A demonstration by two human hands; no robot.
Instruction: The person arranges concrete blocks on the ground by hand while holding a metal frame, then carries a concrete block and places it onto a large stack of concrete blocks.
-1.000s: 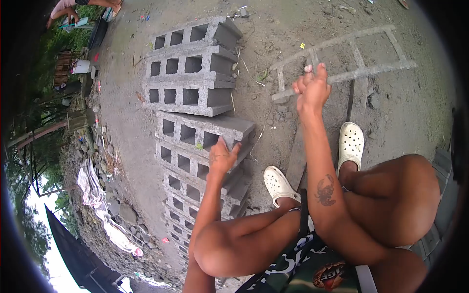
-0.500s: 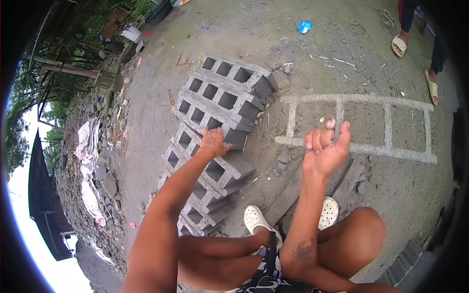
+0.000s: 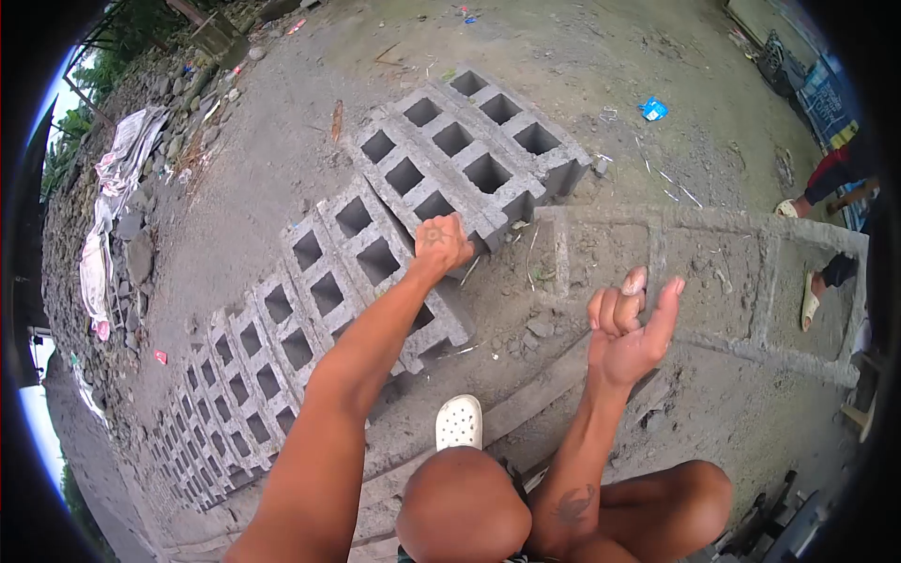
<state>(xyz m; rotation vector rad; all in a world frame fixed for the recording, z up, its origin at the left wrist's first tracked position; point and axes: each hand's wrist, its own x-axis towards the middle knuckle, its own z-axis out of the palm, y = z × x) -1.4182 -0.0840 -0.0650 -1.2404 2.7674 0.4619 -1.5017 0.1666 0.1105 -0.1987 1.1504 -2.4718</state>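
A long row of grey hollow concrete blocks (image 3: 326, 293) stands close together on the ground, square holes facing up. My left hand (image 3: 441, 242) is closed on the near end of a concrete block (image 3: 404, 175), its fingers curled at the end hole and partly hidden. A dark, narrow wedge-shaped gap separates this block from its neighbour on the near side. To the right, my right hand (image 3: 631, 328) hangs in the air, palm up, with fingers loosely bent and thumb stretched away. Nothing shows in it, and one fingertip looks pale and dusty.
A ladder-shaped concrete outline (image 3: 713, 220) lies on the ground at right. Another person's sandalled foot (image 3: 809, 300) is beside it. A plank (image 3: 526, 399) runs past my white clog (image 3: 459, 422). A blue wrapper (image 3: 654, 109) lies farther off; stones and cloth (image 3: 122, 159) line the left.
My left hand has gone from lying spread on the blocks to gripping a block's end. The view has shifted, showing more of the row. My right hand stays raised, loosely bent.
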